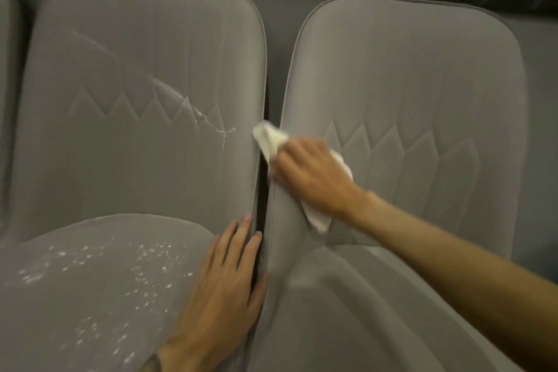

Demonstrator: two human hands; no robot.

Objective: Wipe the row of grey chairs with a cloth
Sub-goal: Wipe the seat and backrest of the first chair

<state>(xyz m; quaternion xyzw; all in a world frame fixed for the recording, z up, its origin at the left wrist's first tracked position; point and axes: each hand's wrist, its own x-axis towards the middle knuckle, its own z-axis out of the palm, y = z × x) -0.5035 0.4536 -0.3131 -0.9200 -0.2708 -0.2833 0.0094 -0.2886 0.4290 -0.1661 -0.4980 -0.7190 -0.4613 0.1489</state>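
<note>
A: How far through the row are you?

B: Partway, by the look of it. Your right hand (314, 178) presses the white cloth (271, 142) flat against the inner edge of the right-hand chair's backrest (407, 84), just beside the dark gap (262, 220) between the two chairs. Its fingers are spread over the cloth, pinning it down more than pinching it.

A: And the other hand?

B: Your left hand (226, 275) lies open, fingers straight, on the right edge of the left chair's seat cushion (90, 281), touching the gap. It holds nothing.

A: What's still to do?

B: I'd judge the left chair isn't finished. White droplets (145, 263) speckle its seat, and a wet streak (196, 112) runs across its backrest (136, 54) through the zigzag stitching. The right backrest shows no droplets, though the picture is blurred and I can't say it's wiped all over. A faint pale patch sits on the right seat (347, 311). Another chair shows at the far left edge; its state can't be read.
</note>
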